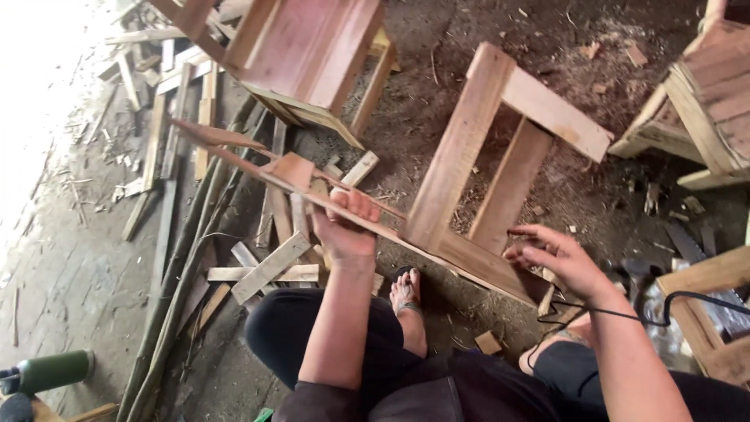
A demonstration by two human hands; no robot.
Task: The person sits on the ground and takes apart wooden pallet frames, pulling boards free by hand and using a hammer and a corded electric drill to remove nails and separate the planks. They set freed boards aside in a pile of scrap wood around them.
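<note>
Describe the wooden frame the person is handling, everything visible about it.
The wooden frame is an open rectangle of reddish-brown planks, unpainted, with a slat across its middle. It stands tilted on the dirt floor. The left hand grips a thin strip along its lower edge; the right hand hovers open by its near corner, contact unclear.

Dirt floor [609, 211], scattered wood offcuts [269, 270], bright daylight at left.

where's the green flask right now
In the head view the green flask lies on its side at the bottom left corner, on the dirt floor, left of the long poles and far from both hands.
</note>
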